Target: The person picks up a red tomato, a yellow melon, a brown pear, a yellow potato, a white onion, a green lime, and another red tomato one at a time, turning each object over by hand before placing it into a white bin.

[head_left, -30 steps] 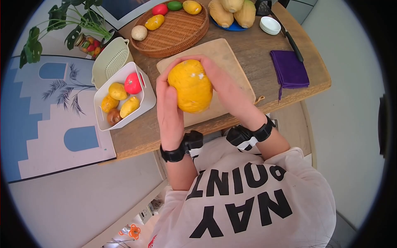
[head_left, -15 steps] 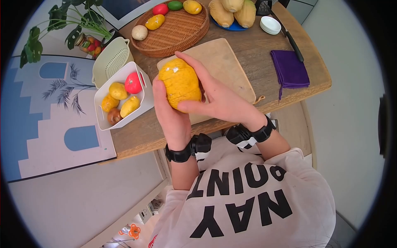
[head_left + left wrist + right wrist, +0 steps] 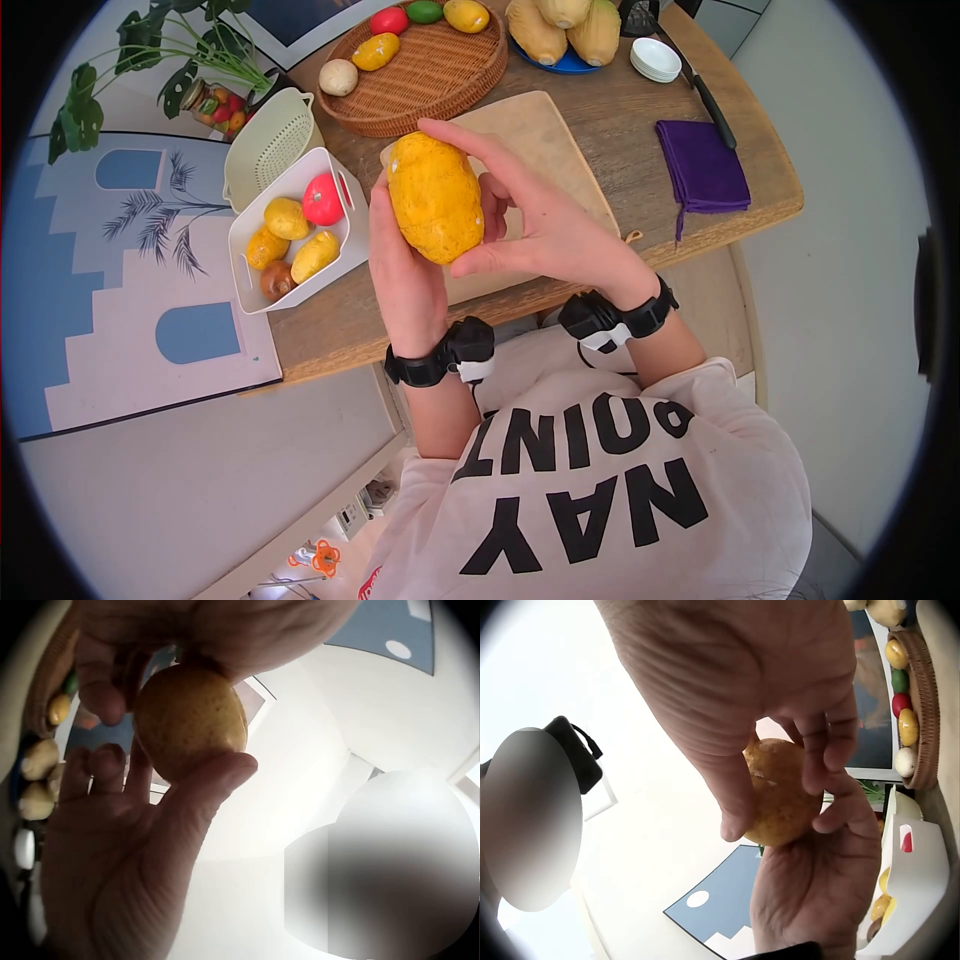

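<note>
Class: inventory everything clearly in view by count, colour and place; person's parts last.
Held produce: one, yellow, centre
Table: one, brown, beneath
Board: one, tan, on table
Bin: one, white, left
Bin produce: five, yellow, red, brown, inside
Colander: one, pale green, beside bin
Tray: one, brown wicker, back
Tray produce: five, yellow, red, green, cream, inside
Plate: one, blue, back
Vegetables: three visible, tan, on plate
Knife: one, black-handled, right
Dishes: stack, white, by knife
Cloth: one, purple, by knife
Plant: one, green, back left
Jar: one, multicoloured, by plant
Panel: one, blue, pink, left
Shirt: one, pale, worn
Wristbands: two, black, on wrists
Left hand: one, holding produce
Right hand: one, holding produce
</note>
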Demonstrator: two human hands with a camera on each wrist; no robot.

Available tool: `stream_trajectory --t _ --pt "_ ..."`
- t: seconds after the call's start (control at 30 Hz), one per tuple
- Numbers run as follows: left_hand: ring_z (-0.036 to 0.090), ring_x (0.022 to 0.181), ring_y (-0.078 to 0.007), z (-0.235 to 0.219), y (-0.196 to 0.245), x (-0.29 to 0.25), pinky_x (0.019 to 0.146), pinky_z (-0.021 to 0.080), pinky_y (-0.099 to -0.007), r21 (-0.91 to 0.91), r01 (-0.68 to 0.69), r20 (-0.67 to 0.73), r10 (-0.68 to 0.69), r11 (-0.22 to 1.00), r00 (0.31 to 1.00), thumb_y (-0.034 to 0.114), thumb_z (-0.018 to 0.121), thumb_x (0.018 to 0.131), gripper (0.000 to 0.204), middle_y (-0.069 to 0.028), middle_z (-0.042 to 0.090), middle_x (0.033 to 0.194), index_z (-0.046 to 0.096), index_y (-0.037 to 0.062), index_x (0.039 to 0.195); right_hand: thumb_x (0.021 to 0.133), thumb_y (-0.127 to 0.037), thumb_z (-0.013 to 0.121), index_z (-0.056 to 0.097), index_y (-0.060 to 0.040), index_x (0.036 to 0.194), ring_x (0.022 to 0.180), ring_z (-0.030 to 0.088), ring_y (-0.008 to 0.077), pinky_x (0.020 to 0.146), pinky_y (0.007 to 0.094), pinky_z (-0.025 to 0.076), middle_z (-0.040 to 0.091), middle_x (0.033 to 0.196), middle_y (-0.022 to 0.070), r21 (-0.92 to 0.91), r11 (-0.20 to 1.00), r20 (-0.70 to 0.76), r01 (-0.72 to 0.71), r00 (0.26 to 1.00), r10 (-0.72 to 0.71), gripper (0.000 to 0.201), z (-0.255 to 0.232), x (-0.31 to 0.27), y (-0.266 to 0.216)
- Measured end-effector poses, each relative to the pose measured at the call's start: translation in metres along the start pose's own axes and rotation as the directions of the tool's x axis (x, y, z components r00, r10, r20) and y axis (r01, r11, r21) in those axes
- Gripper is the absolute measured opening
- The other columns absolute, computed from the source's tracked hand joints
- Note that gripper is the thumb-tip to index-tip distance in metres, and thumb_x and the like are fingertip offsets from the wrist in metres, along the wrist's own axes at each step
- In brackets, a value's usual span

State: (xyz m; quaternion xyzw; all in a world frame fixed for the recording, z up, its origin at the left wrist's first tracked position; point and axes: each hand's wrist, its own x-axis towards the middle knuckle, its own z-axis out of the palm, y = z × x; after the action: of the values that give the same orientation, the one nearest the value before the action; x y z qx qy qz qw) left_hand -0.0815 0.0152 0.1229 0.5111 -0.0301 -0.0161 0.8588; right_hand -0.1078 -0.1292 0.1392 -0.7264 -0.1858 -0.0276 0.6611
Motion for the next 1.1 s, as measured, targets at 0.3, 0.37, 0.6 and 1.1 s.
stream_trajectory --t 0.3,0.37,0.6,1.1 --pt "0.059 0.104 -0.0177 -0.012 -0.001 -0.002 0.084 0.050 -0.0341 0.069 0.083 0.141 -0.092 0.994 0.986 0.049 0.043 0.101 0.053 -0.0074 0.058 0.119 0.045 0.0068 0.132 0.071 -0.019 0.083 0.029 -0.0157 0.153 0.104 0.054 0.0212 0.080 0.0288 0.050 0.039 0.140 0.0108 -0.348 0.926 -0.027 0.148 0.986 -0.167 0.098 0.010 0.002 0.006" --pt "0.061 0.091 -0.0178 0.000 0.003 -0.007 0.075 0.051 -0.0313 -0.067 0.124 0.105 -0.116 0.990 0.988 0.044 0.038 0.103 0.048 -0.0086 0.058 0.112 0.042 0.0068 0.133 0.071 -0.020 0.083 0.028 -0.0156 0.153 0.107 0.053 0.0230 0.084 0.0295 0.050 0.038 0.140 0.0114 -0.469 0.864 -0.008 0.181 0.978 -0.209 0.098 0.010 0.002 0.010" --pt "0.058 0.104 -0.0199 0.006 0.002 -0.009 0.087 0.049 -0.0338 -0.004 -0.041 0.103 0.042 0.999 0.994 0.048 0.035 0.103 0.052 -0.0103 0.055 0.119 0.041 0.0071 0.135 0.079 -0.019 0.076 0.027 -0.0135 0.153 0.117 0.053 0.0206 0.090 0.0297 0.047 0.041 0.140 0.0086 -0.132 0.989 -0.035 0.064 0.997 -0.069 0.089 0.008 0.000 0.001" --pt "0.047 0.125 -0.0215 -0.003 0.001 -0.007 0.106 0.039 -0.0353 0.254 -0.299 0.176 0.260 0.920 0.949 0.032 0.041 0.102 0.046 -0.0105 0.046 0.136 0.042 0.0033 0.139 0.086 -0.016 0.069 0.031 -0.0104 0.150 0.095 0.053 0.0094 0.077 0.0243 0.044 0.048 0.133 0.0034 0.038 0.996 0.003 0.083 0.997 -0.083 0.074 0.004 0.002 0.011"
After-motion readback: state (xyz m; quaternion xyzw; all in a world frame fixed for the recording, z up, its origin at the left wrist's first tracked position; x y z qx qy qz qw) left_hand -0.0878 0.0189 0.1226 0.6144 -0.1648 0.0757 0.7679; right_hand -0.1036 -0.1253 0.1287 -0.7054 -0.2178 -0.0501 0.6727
